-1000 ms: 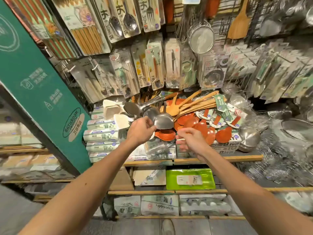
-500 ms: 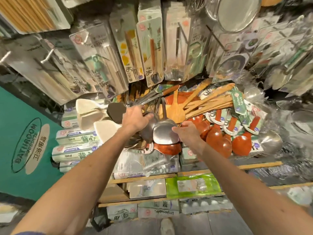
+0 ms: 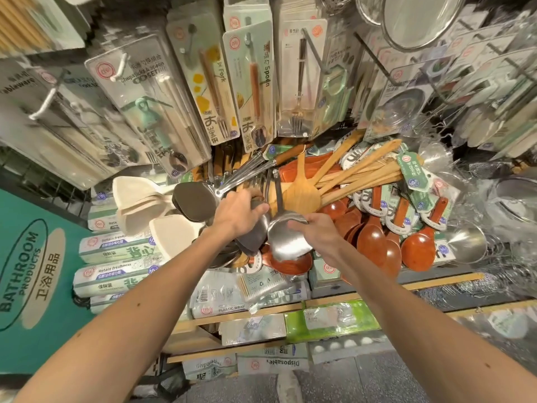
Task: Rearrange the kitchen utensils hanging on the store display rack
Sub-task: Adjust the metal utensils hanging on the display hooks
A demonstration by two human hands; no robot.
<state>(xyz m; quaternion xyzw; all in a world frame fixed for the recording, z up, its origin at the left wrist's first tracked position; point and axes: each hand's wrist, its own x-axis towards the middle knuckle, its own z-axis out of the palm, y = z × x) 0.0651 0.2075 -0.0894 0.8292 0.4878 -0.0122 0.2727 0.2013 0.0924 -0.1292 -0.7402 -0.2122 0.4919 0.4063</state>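
My left hand (image 3: 239, 212) grips a bunch of steel turners (image 3: 252, 237); my right hand (image 3: 318, 232) holds a separate turner (image 3: 286, 242) by its blade, beside the wooden spatulas (image 3: 302, 193).

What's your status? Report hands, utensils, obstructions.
Left hand grips the bunched steel turners. Right hand pinches one steel spatula by its blade. Wooden spatulas and red rice paddles crowd right beside it.

a teal bathroom-products panel (image 3: 29, 271) stands left of wooden shelves (image 3: 436, 282) above a grey floor (image 3: 334, 385).
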